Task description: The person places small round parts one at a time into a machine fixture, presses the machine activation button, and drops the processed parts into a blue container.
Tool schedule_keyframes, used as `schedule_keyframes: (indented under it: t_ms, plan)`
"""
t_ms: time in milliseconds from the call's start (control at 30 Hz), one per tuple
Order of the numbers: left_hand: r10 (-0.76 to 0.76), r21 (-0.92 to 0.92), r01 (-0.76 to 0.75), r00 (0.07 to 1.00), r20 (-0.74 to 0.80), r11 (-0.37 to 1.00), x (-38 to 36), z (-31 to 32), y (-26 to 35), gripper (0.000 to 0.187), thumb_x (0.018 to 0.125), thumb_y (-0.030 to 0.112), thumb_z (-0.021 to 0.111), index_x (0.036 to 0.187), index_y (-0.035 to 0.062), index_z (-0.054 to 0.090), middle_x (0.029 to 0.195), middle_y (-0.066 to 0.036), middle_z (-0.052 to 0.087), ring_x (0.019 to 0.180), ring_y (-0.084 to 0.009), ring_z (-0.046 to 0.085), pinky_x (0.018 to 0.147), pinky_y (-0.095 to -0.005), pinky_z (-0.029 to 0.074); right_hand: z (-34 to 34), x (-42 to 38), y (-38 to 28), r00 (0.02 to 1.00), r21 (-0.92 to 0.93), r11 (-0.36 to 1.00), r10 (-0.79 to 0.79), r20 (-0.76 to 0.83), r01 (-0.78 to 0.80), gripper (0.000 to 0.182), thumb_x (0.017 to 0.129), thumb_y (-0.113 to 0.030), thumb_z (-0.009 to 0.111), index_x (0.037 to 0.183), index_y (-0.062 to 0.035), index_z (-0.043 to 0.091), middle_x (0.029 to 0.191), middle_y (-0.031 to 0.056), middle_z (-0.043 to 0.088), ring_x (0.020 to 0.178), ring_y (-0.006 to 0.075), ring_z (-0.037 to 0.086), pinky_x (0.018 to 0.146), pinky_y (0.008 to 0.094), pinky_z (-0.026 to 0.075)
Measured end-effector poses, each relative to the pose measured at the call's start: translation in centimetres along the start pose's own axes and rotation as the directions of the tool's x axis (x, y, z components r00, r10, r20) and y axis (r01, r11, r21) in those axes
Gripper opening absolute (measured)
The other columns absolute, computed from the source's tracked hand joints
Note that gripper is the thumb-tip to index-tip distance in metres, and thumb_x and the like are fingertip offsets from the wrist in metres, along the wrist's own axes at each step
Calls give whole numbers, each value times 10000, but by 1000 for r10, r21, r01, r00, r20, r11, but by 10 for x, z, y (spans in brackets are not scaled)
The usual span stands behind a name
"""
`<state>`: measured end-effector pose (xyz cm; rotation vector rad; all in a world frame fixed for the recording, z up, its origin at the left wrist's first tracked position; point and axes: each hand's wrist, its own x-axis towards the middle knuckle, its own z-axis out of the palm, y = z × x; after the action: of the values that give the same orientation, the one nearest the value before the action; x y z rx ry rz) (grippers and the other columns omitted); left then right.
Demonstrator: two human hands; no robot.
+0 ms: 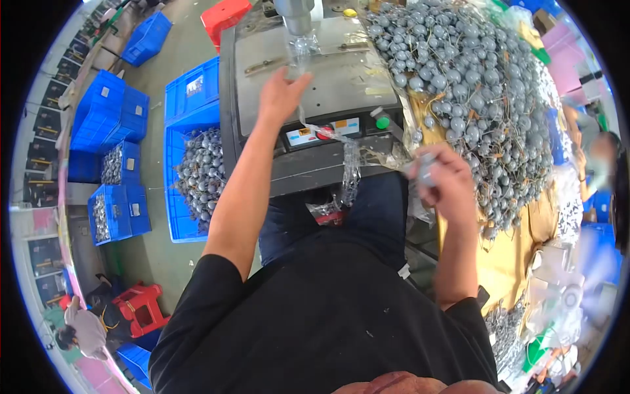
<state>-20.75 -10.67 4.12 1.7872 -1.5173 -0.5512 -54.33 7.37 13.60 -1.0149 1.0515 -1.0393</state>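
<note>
Over the metal top of a machine (328, 98), my left hand (283, 97) reaches toward clear plastic film (302, 49) under a grey metal cylinder (296, 18). Its thumb and a finger are at the film's lower part; whether they grip it cannot be made out. To the right of the machine, my right hand (443, 180) has its fingers curled round a grey round piece (426, 172), slightly blurred. A big pile of similar grey round pieces (466, 72) with thin stems lies beyond it. A clear plastic strip (351, 167) hangs down the machine's front.
Left of the machine, a blue crate (172, 177) holds more grey pieces. Other blue crates (105, 108) and a red stool (141, 308) stand farther left. A seated person (85, 328) is at lower left; another person (600, 157) is at far right. A blurred fan (571, 295) stands at right.
</note>
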Motion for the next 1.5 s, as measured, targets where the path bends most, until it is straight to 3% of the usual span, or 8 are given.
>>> schedule_keyframes:
  t_ms: [200,433,533,633,900,1167,1267,1500]
  plan:
    - [206,-118,-215,975,-89,969,33,22,88,401,958,378,604,1008,-3,719,986,-257,727,997,-424,697,875,-485,525,79,-16,59,899,-108,955,296,322,-275,255,915,-152,711,1147,-48,704,913,1,687,757,49,597,629,223,473]
    - [414,124,-467,858,304,875,22,46,102,552,964,525,567,1039,-3,709,1014,-243,715,967,-391,687,880,-460,515,100,-22,121,837,-291,957,152,526,10,284,964,-213,695,1184,-34,689,905,51,692,821,103,618,747,305,503]
    - [48,55,-58,986,162,997,19,0,88,590,907,565,636,1118,21,723,1065,-230,707,1083,-364,658,957,-454,502,94,-20,115,819,-339,941,199,539,-5,288,970,-221,691,1189,-34,685,868,69,689,786,129,623,728,319,501]
    - [290,363,-202,935,-206,909,41,2,46,636,844,579,708,1219,66,719,1169,-205,679,1213,-351,590,1034,-458,468,91,-15,112,813,-345,937,241,529,-54,266,968,-222,692,1162,-41,682,842,83,677,766,173,631,723,338,502]
    - [191,261,-127,952,-239,957,66,27,42,659,753,474,778,1232,31,689,1324,-191,597,1291,-369,505,1090,-486,406,79,-11,58,869,-468,831,-36,493,300,246,904,-230,761,1091,-82,703,956,111,671,846,261,669,760,375,535]
    - [264,189,-204,881,-393,961,6,-61,-10,601,761,378,824,1200,-7,682,1230,-218,655,1215,-383,578,1051,-463,461,84,36,-16,909,-644,749,147,390,156,260,798,-242,790,875,-39,647,681,75,647,605,197,621,605,358,495]
    - [203,215,-110,852,-482,970,-18,-110,-54,591,764,354,824,1210,-2,671,1241,-223,660,1227,-396,570,1064,-471,453,103,78,-35,862,-687,603,-3,508,407,220,784,-169,772,861,-32,618,655,14,593,608,105,553,561,286,432]
    - [22,340,257,768,-640,905,-63,-171,-171,691,799,373,820,1349,1,629,1358,-250,607,1279,-409,549,1108,-489,423,145,213,-10,782,-571,535,-433,448,623,201,845,-227,706,940,-53,677,825,143,735,800,260,720,741,363,550]
